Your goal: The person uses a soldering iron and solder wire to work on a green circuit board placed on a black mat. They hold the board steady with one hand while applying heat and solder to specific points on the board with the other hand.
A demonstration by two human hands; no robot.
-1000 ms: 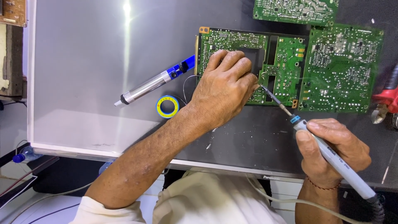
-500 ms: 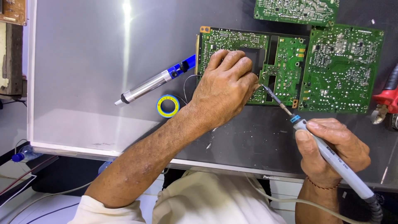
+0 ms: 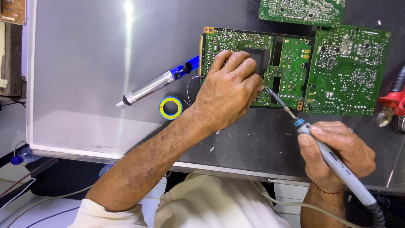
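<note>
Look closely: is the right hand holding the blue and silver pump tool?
No, the right hand holds a soldering iron; the pump tool lies untouched.

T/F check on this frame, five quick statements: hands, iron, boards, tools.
1. The right hand holds the soldering iron. True.
2. The left hand rests on the circuit board. True.
3. The solder roll sits on top of the circuit board. False: it lies on the grey panel, left of the board.
4. The desoldering pump is in the left hand's grip. False: it lies free on the panel.
5. Only one green board is in view. False: another green board lies to the right, and a third above.
</note>
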